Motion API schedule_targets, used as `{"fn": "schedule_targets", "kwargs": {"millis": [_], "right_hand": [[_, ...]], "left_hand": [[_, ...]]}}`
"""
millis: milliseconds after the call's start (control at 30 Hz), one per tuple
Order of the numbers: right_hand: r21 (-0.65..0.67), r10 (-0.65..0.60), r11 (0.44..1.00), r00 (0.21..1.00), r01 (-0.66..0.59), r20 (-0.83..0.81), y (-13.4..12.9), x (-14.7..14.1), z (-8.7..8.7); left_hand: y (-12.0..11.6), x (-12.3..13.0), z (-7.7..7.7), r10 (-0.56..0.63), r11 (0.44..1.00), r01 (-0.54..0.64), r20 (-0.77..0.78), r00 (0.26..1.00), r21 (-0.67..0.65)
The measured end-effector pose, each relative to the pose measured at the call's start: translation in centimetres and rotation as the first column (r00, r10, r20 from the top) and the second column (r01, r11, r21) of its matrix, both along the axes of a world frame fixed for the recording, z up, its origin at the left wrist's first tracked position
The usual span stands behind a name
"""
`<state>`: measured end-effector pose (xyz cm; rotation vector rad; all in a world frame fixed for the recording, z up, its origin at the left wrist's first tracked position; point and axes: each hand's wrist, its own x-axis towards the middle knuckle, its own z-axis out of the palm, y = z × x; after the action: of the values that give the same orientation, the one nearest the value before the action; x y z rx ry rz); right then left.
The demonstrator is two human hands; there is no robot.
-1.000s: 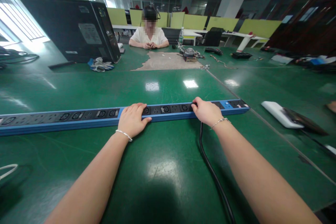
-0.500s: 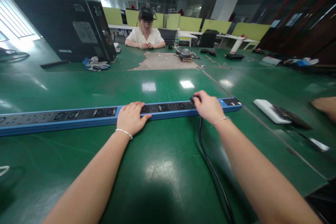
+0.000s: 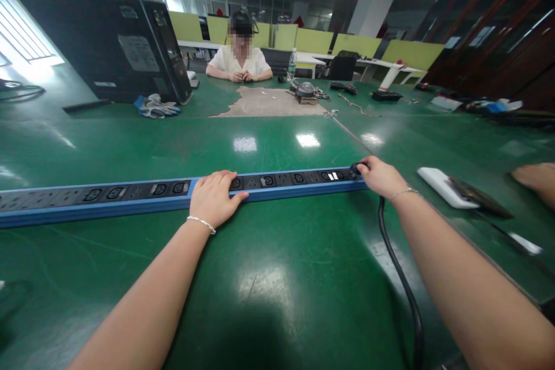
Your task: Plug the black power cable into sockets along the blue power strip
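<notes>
A long blue power strip (image 3: 286,190) with black sockets along its top lies across the green table. Over its middle lies my left hand (image 3: 217,196), fingers reaching across the top and thumb along the near edge, gripping it. My right hand (image 3: 381,176) is closed round a black plug (image 3: 356,170) at the strip's right end. From the plug a thick black cable (image 3: 396,269) hangs and runs toward me over the table. Whether the plug sits in a socket I cannot tell; my fingers and the strip's right end overlap there.
A black computer case (image 3: 99,49) stands at the back left, with work gloves (image 3: 156,106) by it. A person (image 3: 239,58) sits opposite. To the right lie a white box-like item (image 3: 444,185) and another person's hand (image 3: 535,178). A bottle (image 3: 292,63) stands farther back.
My right hand has moved right along the strip with the plug, and the cable has swung right with it. Two white-marked spots on the strip now show. My left hand stays in place.
</notes>
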<state>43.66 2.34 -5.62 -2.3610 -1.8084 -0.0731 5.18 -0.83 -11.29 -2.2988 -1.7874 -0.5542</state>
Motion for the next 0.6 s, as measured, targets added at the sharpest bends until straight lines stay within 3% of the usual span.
{"fn": "schedule_targets", "kwargs": {"millis": [333,600], "right_hand": [[-0.124,-0.028,0.991,0.996,0.039,0.084,0.2,-1.4,-0.7],[-0.074,-0.06,0.995,0.998,0.062,0.029,-0.4,-1.1,-2.3]], "left_hand": [[0.1,-0.1,-0.1,-0.001,1.0,0.001,-0.003,1.0,0.007],[0.1,-0.1,0.0,0.0,1.0,0.0,-0.002,1.0,-0.001]]}}
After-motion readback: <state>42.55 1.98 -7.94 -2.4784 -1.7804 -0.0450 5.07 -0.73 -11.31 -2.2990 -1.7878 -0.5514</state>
